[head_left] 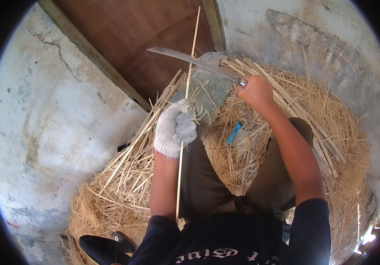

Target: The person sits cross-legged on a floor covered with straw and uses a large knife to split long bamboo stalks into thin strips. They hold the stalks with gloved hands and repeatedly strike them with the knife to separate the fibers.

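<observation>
— Bamboo is what the gloved left hand grips: a long thin bamboo strip, fingers wrapped tight around its middle, so it stands steady over the person's lap.

— And the right hand?

— Bare, fingers closed round the handle of a long curved knife. Its blade lies across the strip above the glove, edge angled away from the body.

— Why the glove?

— Likely to guard against splinters. Shavings and split bamboo slats ring the seat; a small blue object lies between the knees.
</observation>
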